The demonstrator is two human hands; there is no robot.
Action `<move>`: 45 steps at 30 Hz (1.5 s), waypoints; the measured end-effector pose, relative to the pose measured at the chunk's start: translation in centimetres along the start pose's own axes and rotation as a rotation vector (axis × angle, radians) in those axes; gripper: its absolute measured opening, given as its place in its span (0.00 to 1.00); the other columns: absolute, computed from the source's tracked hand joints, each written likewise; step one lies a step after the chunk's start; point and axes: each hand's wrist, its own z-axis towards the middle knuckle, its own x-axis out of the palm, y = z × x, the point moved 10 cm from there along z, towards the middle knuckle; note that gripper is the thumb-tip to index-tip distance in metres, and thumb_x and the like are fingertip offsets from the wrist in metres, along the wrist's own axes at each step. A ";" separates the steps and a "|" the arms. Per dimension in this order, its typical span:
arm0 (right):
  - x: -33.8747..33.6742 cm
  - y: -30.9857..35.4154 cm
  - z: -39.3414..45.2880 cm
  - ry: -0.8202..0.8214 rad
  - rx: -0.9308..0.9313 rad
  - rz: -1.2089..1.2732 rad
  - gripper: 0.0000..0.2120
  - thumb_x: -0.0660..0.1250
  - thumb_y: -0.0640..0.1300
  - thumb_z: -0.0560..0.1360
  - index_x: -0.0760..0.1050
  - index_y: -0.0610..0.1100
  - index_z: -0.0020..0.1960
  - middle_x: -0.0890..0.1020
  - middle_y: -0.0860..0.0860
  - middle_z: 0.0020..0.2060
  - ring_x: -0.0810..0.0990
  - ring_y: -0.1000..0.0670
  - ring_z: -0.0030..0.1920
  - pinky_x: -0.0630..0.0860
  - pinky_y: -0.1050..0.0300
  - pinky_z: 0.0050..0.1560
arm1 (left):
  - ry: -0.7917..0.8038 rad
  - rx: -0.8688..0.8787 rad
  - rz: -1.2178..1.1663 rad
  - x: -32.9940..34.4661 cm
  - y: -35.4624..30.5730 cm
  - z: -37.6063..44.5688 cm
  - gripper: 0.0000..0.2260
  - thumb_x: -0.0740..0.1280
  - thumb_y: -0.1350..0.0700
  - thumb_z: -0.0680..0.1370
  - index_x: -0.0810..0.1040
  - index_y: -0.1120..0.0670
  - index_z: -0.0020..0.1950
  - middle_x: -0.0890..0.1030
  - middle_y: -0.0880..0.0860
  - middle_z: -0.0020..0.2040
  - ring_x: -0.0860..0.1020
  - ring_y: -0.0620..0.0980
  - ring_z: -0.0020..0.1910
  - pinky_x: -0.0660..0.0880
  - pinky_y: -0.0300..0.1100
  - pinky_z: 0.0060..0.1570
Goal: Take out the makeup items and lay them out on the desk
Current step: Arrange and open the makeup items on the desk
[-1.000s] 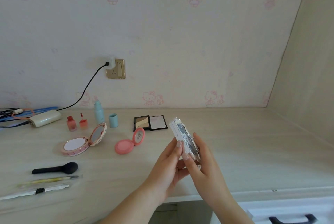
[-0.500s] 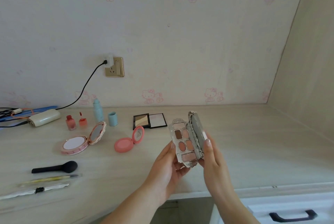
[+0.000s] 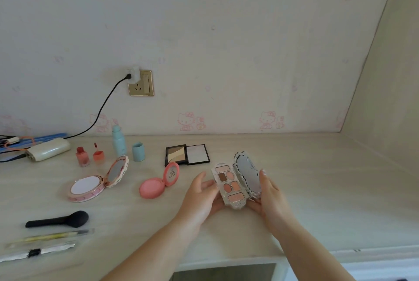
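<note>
An ornate silver eyeshadow palette is spread wide, its pink and brown pans facing up and its mirror lid tilted right. My left hand holds the pan side and my right hand holds the lid, low over the pale wooden desk. Laid out to the left are an opened pink blush compact, a black contour palette, a pink cushion compact, a blue bottle with its cap beside it, and two small red bottles.
A black brush, a yellow pencil and a silver wrapped stick lie at the near left. A white power bank with cables sits at the far left, below a wall socket. A side wall bounds the desk on the right.
The palette went from closed and upright in my hands to fully spread. Both hands have lowered it toward the desk, right of the blush compact.
</note>
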 end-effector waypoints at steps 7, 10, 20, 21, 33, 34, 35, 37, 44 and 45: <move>0.7 1.5 2.1 -0.079 -0.144 -0.379 0.21 0.47 0.57 0.80 0.76 0.49 0.49 0.83 0.52 0.44 0.81 0.48 0.49 0.75 0.50 0.54 | 0.036 0.026 0.133 -0.3 -0.3 1.9 0.37 0.69 0.54 0.72 0.53 0.51 0.76 0.72 0.48 0.69 0.76 0.48 0.61 0.72 0.45 0.62; 0.7 2.5 1.8 -0.125 -0.210 -0.483 0.19 0.47 0.53 0.82 0.74 0.48 0.48 0.80 0.54 0.41 0.77 0.51 0.46 0.69 0.54 0.45 | 0.056 0.090 0.148 -0.1 -0.4 2.6 0.26 0.62 0.62 0.78 0.59 0.50 0.74 0.75 0.45 0.66 0.77 0.42 0.57 0.74 0.36 0.52; 0.6 2.4 3.4 -0.152 -0.229 -0.697 0.20 0.48 0.51 0.82 0.65 0.45 0.35 0.72 0.51 0.31 0.70 0.52 0.34 0.63 0.57 0.34 | 0.094 0.017 -0.037 0.4 -0.3 3.2 0.15 0.58 0.69 0.78 0.72 0.49 0.42 0.82 0.38 0.30 0.81 0.36 0.29 0.76 0.49 0.49; 0.6 2.4 3.4 -0.155 -0.228 -0.690 0.19 0.49 0.51 0.82 0.64 0.46 0.34 0.71 0.51 0.31 0.69 0.52 0.33 0.63 0.57 0.34 | 0.092 0.001 -0.067 0.3 -0.2 3.1 0.15 0.58 0.70 0.78 0.72 0.50 0.41 0.82 0.39 0.30 0.81 0.36 0.28 0.77 0.48 0.47; 0.8 2.4 3.3 -0.149 -0.235 -0.689 0.16 0.51 0.52 0.81 0.72 0.47 0.43 0.76 0.54 0.35 0.73 0.56 0.36 0.65 0.60 0.33 | 0.128 -0.013 -0.176 -0.1 0.3 3.1 0.25 0.61 0.67 0.77 0.60 0.57 0.73 0.78 0.47 0.53 0.82 0.42 0.43 0.78 0.44 0.45; 0.8 2.3 3.3 -0.147 -0.233 -0.685 0.15 0.51 0.53 0.81 0.73 0.48 0.46 0.77 0.55 0.36 0.73 0.58 0.37 0.65 0.61 0.33 | 0.126 -0.019 -0.184 -0.2 0.4 3.1 0.26 0.61 0.67 0.77 0.59 0.57 0.74 0.78 0.48 0.55 0.81 0.43 0.45 0.78 0.45 0.46; 0.8 2.3 3.3 -0.147 -0.235 -0.677 0.14 0.52 0.53 0.81 0.73 0.49 0.48 0.77 0.57 0.37 0.73 0.60 0.38 0.64 0.62 0.33 | 0.122 -0.019 -0.196 -0.3 0.4 3.2 0.28 0.61 0.67 0.77 0.57 0.57 0.75 0.77 0.50 0.58 0.80 0.44 0.48 0.78 0.46 0.47; 0.7 2.3 3.2 -0.147 -0.237 -0.661 0.11 0.53 0.52 0.81 0.72 0.51 0.49 0.76 0.60 0.38 0.73 0.61 0.39 0.64 0.65 0.34 | 0.119 -0.021 -0.223 -0.3 0.3 3.1 0.30 0.62 0.67 0.77 0.54 0.55 0.76 0.75 0.52 0.62 0.79 0.45 0.51 0.77 0.47 0.49; 0.7 2.6 2.6 -0.166 -0.251 -0.604 0.09 0.56 0.55 0.79 0.71 0.54 0.55 0.77 0.64 0.41 0.74 0.63 0.42 0.66 0.68 0.36 | 0.096 -0.032 -0.292 -0.5 0.2 3.1 0.29 0.62 0.68 0.76 0.58 0.55 0.75 0.76 0.55 0.62 0.79 0.48 0.51 0.76 0.52 0.54; 0.7 2.6 2.6 -0.167 -0.255 -0.588 0.09 0.56 0.55 0.79 0.71 0.54 0.55 0.77 0.64 0.41 0.74 0.64 0.42 0.66 0.67 0.36 | 0.094 -0.031 -0.310 -0.5 0.2 3.2 0.29 0.62 0.68 0.76 0.59 0.55 0.75 0.76 0.55 0.62 0.79 0.48 0.51 0.76 0.54 0.54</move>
